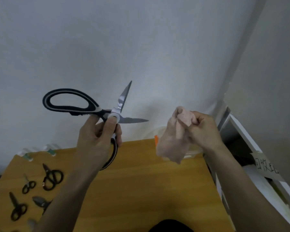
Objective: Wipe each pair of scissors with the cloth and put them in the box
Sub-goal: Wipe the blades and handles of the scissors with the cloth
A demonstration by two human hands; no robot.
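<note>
My left hand [99,136] holds a large pair of black-and-white scissors [84,104] up in front of the wall, gripping the lower handle with the thumb on the pivot. Its blades are spread wide apart. My right hand [201,129] grips a pale pink cloth [171,146] that hangs down, a short way right of the blade tips. A clear plastic box [189,155] with an orange mark sits on the table's far right edge, mostly hidden behind the cloth.
Several small black scissors [52,178] lie on the left part of the yellow wooden table [141,181]. Clear plastic items [38,150] sit at the table's far left edge. A white shelf unit with a taped label [264,166] stands to the right.
</note>
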